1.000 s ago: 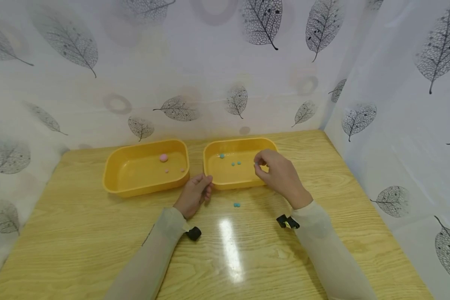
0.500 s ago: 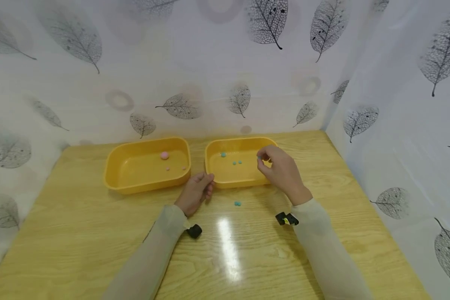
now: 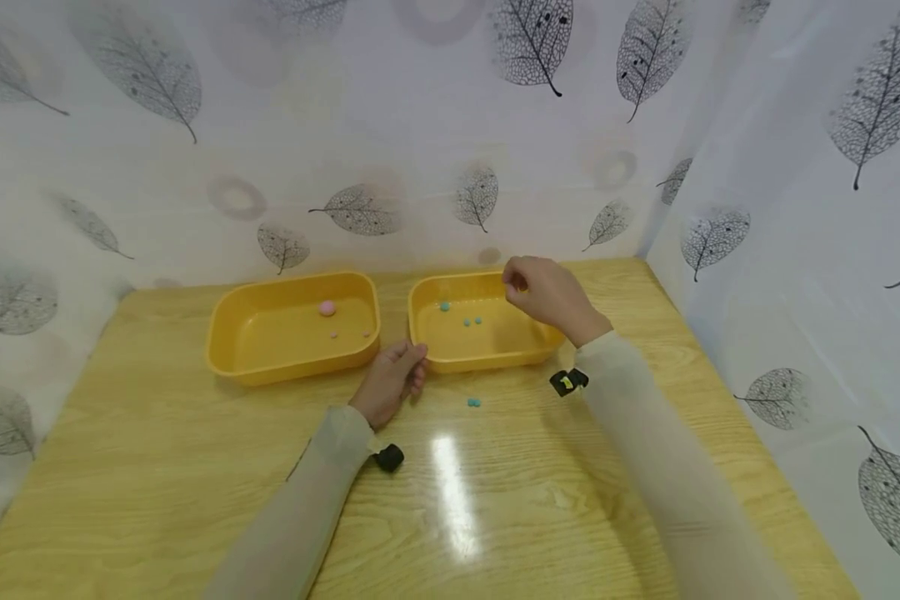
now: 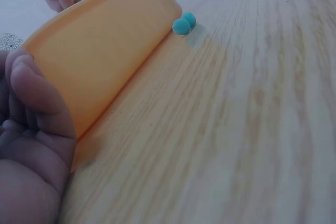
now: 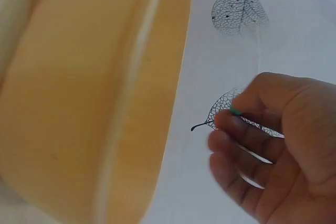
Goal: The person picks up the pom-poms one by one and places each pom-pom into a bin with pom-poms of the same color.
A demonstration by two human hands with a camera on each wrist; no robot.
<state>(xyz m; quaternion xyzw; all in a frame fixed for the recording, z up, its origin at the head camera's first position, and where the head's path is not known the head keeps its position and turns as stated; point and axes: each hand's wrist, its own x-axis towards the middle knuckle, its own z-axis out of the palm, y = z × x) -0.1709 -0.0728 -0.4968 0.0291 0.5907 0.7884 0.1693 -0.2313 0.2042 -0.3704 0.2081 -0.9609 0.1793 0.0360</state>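
Note:
My right hand (image 3: 549,292) is raised over the back right part of the right yellow tray (image 3: 487,362). Between thumb and index finger it pinches a small green ball (image 5: 234,111), mostly hidden by the fingertips. My left hand (image 3: 390,382) holds the front left corner of that tray, fingers curled at its rim. Inside the tray lie a larger teal ball (image 3: 444,307) and two smaller teal balls (image 3: 472,322). On the table in front, two teal balls (image 4: 184,23) sit side by side, close to the tray wall.
Left of my left hand stands another yellow tray (image 3: 292,372), holding a larger pink ball (image 3: 327,308) and two tiny pink balls. The wooden table (image 3: 195,467) meets a leaf-patterned curtain (image 3: 412,150) at the back and sides.
My right hand has lifted and moved toward the back of the right tray, still pinching the small ball. The left hand keeps its place at the tray corner.

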